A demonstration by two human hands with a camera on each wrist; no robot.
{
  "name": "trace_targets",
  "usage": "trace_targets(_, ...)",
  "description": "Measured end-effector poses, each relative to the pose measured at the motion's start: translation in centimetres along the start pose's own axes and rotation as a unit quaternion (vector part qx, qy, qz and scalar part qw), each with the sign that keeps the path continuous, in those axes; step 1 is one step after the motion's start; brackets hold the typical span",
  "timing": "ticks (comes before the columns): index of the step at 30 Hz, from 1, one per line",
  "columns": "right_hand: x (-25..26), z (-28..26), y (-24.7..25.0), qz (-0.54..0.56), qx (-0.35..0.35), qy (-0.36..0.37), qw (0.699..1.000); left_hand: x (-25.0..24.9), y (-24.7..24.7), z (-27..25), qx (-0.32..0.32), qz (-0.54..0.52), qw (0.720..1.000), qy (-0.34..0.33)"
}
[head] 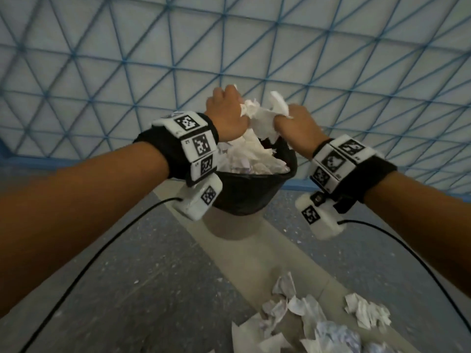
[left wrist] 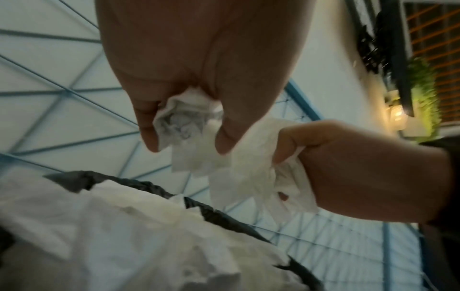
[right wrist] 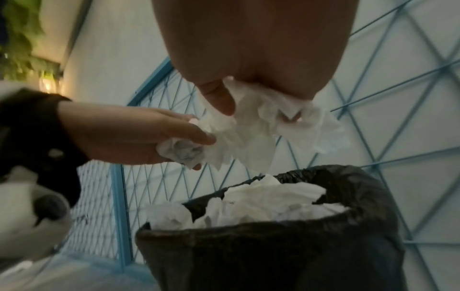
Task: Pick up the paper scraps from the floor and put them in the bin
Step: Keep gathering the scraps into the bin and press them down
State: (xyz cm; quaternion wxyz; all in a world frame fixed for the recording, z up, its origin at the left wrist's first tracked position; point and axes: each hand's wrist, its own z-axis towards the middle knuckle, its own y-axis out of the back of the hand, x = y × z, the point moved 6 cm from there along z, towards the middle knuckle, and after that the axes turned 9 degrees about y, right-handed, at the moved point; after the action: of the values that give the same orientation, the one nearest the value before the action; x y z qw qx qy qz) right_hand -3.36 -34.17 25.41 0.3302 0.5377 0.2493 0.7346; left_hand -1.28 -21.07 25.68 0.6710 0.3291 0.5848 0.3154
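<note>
Held scraps: crumpled white paper, bunched above the bin's mouth.
Left hand: fingers curled round its wad.
Right hand: grasping torn sheets.
Bin: black liner, heaped with white paper to the rim.
Floor scraps: at 6 o'clock from the bin, on grey speckled floor.
Wall: blue lattice, 12 o'clock.
</note>
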Motion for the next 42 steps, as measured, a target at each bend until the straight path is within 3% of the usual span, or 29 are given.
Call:
trace_targets(2, -0.6, 0.9, -2.3, -0.048, 0.082, -0.029, 0.995, 1.2, -0.6, 0.7, 0.035, 0.058, 0.997, 0.044)
trace_targets(5, -3.1, 1.1, -4.7, -0.019, 0.163, -0.112, 0.980, 3.8, -2.6, 0.4, 0.197, 0.143, 0.967, 0.070)
trace_targets(7, -4.3, 0.7, -5.0, -0.082, 0.206, -0.117, 0.968, 5.0, -3.3, -0.7, 0.241, 0.186, 0.951, 0.058)
trace_targets(9, -4.8, 0.0, -4.2, -0.198, 0.184, -0.103, 0.957, 5.4, -3.8, -1.4, 0.205, 0.274, 0.940, 0.011)
trace_targets(12, -3.7, -0.1, -4.0, -0.342, 0.172, 0.007, 0.924, 5.2, -3.7, -1.6, 0.119, 0.342, 0.932, -0.027)
trace_targets(14, -2.6, -0.1, -4.9, -0.332, 0.210, 0.041, 0.919, 5.0, -4.2, -1.3, 0.132, 0.297, 0.944, -0.059)
trace_targets(16, -1.6, -0.7, -5.3, -0.288, 0.212, 0.030, 0.933, 4.6, -4.8, -1.3, 0.165, 0.242, 0.953, -0.085)
trace_targets(19, -0.8, -1.7, -6.7, -0.248, 0.228, 0.056, 0.940, 4.7, -4.9, -1.3, 0.156, 0.212, 0.963, -0.064)
trace_targets(21, -1.1, -2.0, -7.6, -0.232, 0.276, 0.044, 0.932, 4.8, -5.4, -1.3, 0.163, 0.221, 0.960, -0.051)
trace_targets(24, -1.0, -2.1, -6.5, -0.169, 0.277, 0.004, 0.946, 4.0, -5.1, -1.6, 0.134, 0.223, 0.964, -0.063)
trace_targets(26, -1.3, -2.3, -4.8, -0.147, 0.238, -0.002, 0.960, 3.2, -3.7, -2.0, 0.062, 0.214, 0.973, -0.062)
trace_targets(28, -1.4, -2.9, -2.0, -0.110, 0.142, 0.011, 0.984, 2.0, -2.1, -2.8, -0.026, 0.209, 0.973, -0.090)
trace_targets(31, -4.3, -5.0, 1.3, -0.076, 0.030, 0.004, 0.997, -0.5, -0.3, -4.6, -0.136, 0.136, 0.962, -0.196)
trace_targets(33, -8.1, -7.0, 2.3, -0.075, 0.014, -0.025, 0.997, -2.2, -0.4, -6.3, -0.146, 0.053, 0.954, -0.258)
trace_targets(35, -12.3, -9.6, 2.5, -0.121, 0.052, -0.064, 0.989, -4.0, -2.5, -8.8, -0.102, 0.022, 0.934, -0.343)
trace_targets(36, -14.8, -11.2, 2.1, -0.161, 0.104, -0.099, 0.976, -4.8, -4.4, -10.3, -0.075, 0.035, 0.915, -0.395)
trace_targets(38, -19.9, -15.5, 0.7, -0.254, 0.242, -0.181, 0.919, -5.6, -9.3, -13.2, 0.008, 0.101, 0.874, -0.475)
trace_targets(40, -24.1, -20.4, -0.5, -0.322, 0.359, -0.241, 0.842, -4.5, -15.5, -15.2, 0.165, 0.208, 0.852, -0.451)
trace_targets(42, -26.7, -24.3, -1.3, -0.341, 0.414, -0.264, 0.802, -1.8, -21.1, -16.5, 0.315, 0.291, 0.830, -0.358)
